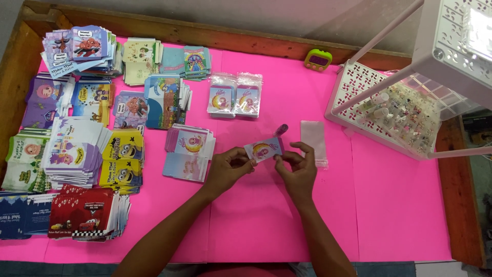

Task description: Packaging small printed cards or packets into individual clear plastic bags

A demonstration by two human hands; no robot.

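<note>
Pink sheeting covers the table (266,225), and a small printed card (263,149) sits above it, held between both hands. At the card's left end the left hand (227,168) pinches it between thumb and fingers — at its right end the right hand (298,169) pinches too. Just right of the card lies a clear plastic sleeve (313,139); left of it, a stack of pink cards (187,151).

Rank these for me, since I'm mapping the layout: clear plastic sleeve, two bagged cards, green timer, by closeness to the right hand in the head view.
From the right hand:
1. Clear plastic sleeve, just above-right.
2. Two bagged cards, up-left.
3. Green timer, far edge.
</note>
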